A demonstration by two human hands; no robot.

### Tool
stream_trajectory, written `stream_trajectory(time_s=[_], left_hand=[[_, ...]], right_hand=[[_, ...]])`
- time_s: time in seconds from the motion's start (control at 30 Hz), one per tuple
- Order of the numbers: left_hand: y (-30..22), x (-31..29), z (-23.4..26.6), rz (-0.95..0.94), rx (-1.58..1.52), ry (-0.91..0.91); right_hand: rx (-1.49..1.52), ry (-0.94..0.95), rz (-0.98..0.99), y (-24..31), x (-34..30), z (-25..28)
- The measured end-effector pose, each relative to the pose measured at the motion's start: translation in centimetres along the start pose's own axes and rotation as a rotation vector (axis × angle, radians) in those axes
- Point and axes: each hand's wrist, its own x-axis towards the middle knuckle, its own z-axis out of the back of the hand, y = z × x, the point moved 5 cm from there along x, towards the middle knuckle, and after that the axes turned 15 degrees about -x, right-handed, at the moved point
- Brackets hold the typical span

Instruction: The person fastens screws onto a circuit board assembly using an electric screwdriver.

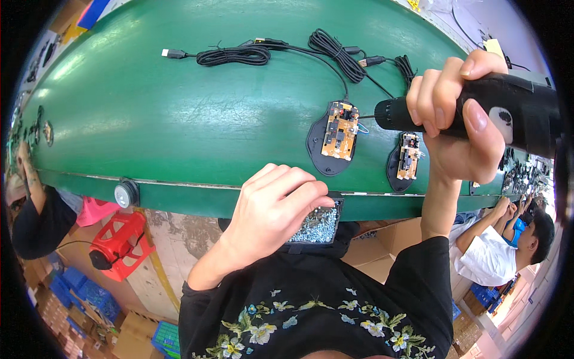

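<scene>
My right hand [457, 113] grips a black electric screwdriver [508, 110], held sideways above the green table. Its thin bit points left and its tip appears to be at the orange circuit board [339, 133]. That board sits in a black mouse base [315, 143] near the table's front edge. My left hand [278, 200] hangs over a dark box of small silvery screws [318, 226], its fingers curled and the thumb close to them; whatever they pinch is hidden. Under the screwdriver, to the right, lies a second mouse base [394, 170] with its board [408, 157].
Coiled black USB cables [234, 55] lie across the table's far part. Beyond the front edge are a red stool [119, 246] and a cardboard box [373, 254]. Co-workers sit at both ends, one in a white shirt [487, 251]. Small dark parts [520, 179] gather at the right.
</scene>
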Motion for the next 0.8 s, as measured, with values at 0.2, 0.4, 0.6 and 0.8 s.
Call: stream_trajectory(time_s=[0.2,0.4,0.6,0.8], left_hand=[[0.4,0.4,0.2,0.000,0.074,0.000],[0.9,1.0,-0.2,0.007,0.166,0.075],[1.0,2.0,-0.8,0.047,0.247,0.042],[1.1,2.5,-1.2,0.087,0.272,0.078]], right_hand=[[0.003,-0.015,-0.040,0.3,-0.5,0.9],[-0.013,-0.010,-0.060,0.0,-0.6,1.4],[-0.034,0.014,-0.037,0.5,-0.7,2.2],[-0.048,0.036,-0.086,-0.1,-0.6,1.6]])
